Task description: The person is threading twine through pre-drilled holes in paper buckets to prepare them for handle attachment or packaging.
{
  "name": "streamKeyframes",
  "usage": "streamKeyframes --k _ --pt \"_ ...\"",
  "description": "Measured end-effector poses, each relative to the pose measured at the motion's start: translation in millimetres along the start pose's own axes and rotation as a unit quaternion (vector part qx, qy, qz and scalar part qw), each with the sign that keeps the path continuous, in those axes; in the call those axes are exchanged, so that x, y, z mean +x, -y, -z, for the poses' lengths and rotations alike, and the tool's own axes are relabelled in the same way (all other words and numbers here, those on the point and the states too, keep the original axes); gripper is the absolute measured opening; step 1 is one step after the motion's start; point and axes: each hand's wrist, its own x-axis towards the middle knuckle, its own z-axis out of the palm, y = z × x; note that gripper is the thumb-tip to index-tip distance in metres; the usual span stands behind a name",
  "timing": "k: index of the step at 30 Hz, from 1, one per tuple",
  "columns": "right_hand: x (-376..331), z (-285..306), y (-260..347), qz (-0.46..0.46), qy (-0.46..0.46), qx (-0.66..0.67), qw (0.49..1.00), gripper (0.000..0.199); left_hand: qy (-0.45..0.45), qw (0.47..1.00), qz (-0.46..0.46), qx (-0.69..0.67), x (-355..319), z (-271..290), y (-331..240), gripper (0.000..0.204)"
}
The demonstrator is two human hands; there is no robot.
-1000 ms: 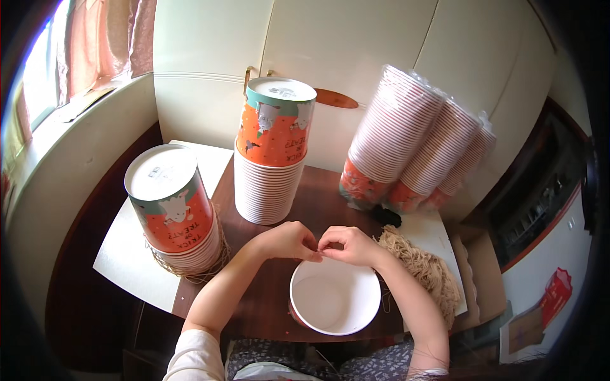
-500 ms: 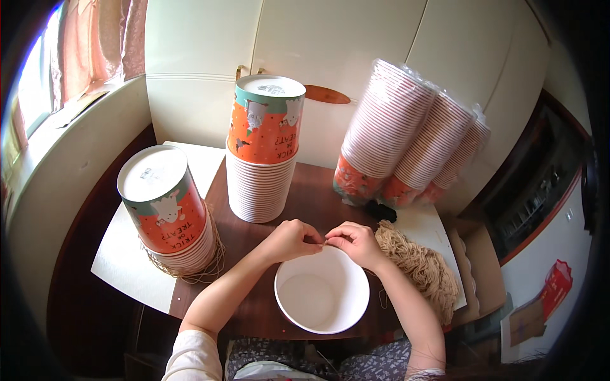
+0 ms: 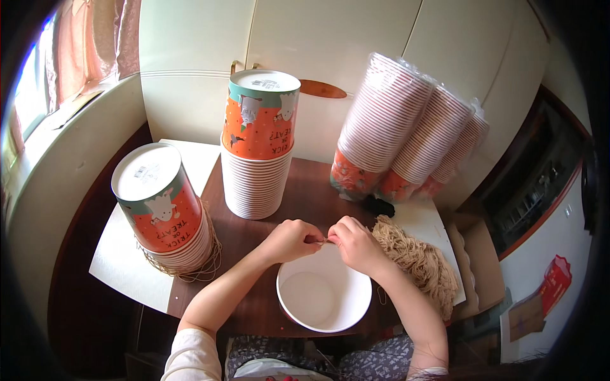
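Observation:
A white-lined paper bucket (image 3: pixel 309 298) sits on the table in front of me, its mouth tilted toward me. At its far rim my left hand (image 3: pixel 295 241) is closed in a pinch, thumb and forefinger together. Opposite it, my right hand (image 3: pixel 356 244) pinches at the same spot, nearly touching the left fingertips. A tan bit of cord shows between the fingers; most of it is hidden. A thin loop of cord (image 3: pixel 382 295) hangs beside the bucket's right side. Right of my right hand lies a heap of beige cords (image 3: pixel 419 263).
On the left stands an upside-down bucket stack (image 3: pixel 162 213) with cords around its base. A taller upside-down stack (image 3: pixel 259 152) is behind my hands. Plastic-wrapped bucket stacks (image 3: pixel 387 120) lean at the back right. A cardboard box (image 3: pixel 480 273) is beyond the table's right edge.
My right hand has turned slightly, its fingers curling closer over the rim. The left hand stays pinched in place. The whole view has shifted a little.

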Motion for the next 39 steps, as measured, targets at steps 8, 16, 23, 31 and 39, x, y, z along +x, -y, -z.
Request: streamKeyframes --k 8,16,23,31,39 --pt "-1 -3 5 -0.115 0.023 0.130 0.985 0.012 -0.016 0.999 -0.015 -0.029 -1 -2 4 0.018" --pt "-1 -5 4 -0.124 0.035 0.130 0.983 0.014 -0.024 1.000 -0.017 -0.008 0 -5 6 0.016" --pt "-1 -11 4 -0.103 -0.014 0.115 0.988 0.008 -0.017 1.000 -0.001 0.001 -1 -5 5 0.018" --pt "-3 -10 6 -0.054 -0.015 0.056 0.997 0.009 -0.007 1.000 0.006 0.016 -1 -4 3 0.017" --pt "-2 -10 6 -0.060 -0.019 0.066 0.996 0.009 -0.034 0.999 -0.003 0.007 -2 -7 2 0.015"
